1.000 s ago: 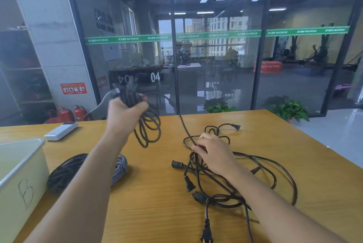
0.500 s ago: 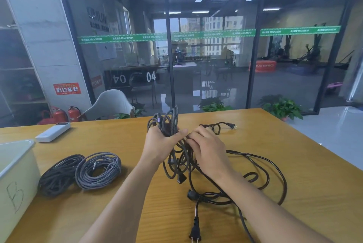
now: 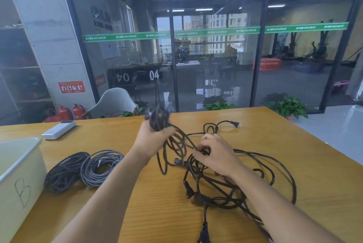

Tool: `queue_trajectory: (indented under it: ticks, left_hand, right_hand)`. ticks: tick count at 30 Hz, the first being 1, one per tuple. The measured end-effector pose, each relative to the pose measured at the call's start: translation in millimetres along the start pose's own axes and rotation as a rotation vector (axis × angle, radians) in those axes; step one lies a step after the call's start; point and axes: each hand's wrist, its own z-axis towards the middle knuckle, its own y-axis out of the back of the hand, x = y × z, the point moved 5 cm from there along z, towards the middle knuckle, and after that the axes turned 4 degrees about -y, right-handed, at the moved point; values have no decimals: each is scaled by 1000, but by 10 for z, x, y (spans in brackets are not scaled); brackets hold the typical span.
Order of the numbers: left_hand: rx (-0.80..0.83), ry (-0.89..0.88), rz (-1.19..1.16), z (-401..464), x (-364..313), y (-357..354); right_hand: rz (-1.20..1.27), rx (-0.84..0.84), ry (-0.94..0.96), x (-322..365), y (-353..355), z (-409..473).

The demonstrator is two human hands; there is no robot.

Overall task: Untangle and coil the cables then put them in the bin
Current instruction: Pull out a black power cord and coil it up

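You have two hands at work: your left hand (image 3: 152,140) grips one bunch of black cable loops (image 3: 159,119), and your right hand (image 3: 215,154) pinches a strand of the one loose black tangle (image 3: 235,189) on the table (image 3: 137,213). How many separate cords make up that tangle cannot be told; four plug ends show on it. Left of the tangle lie two finished coils, touching each other: one black coil (image 3: 65,172) and one grey coil (image 3: 102,166). Left of those coils stands one pale bin (image 3: 21,183), marked with a single letter B. Beyond the coils lies one white remote-like device (image 3: 59,129).
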Motion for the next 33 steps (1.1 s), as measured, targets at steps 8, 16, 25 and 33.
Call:
queue_trajectory:
  ticks: [8, 16, 25, 33]
  left_hand:
    - [-450, -77, -171, 239, -445, 944]
    - [157, 71, 92, -7, -53, -56]
    - [121, -67, 111, 19, 48, -626]
    - [-278, 42, -180, 24, -211, -180]
  right_hand:
    - [-129, 30, -64, -156, 7, -54]
    - [-115, -36, 40, 47, 42, -62]
    - [-279, 36, 49, 103, 10, -88]
    - [-211, 62, 2, -181, -60, -146]
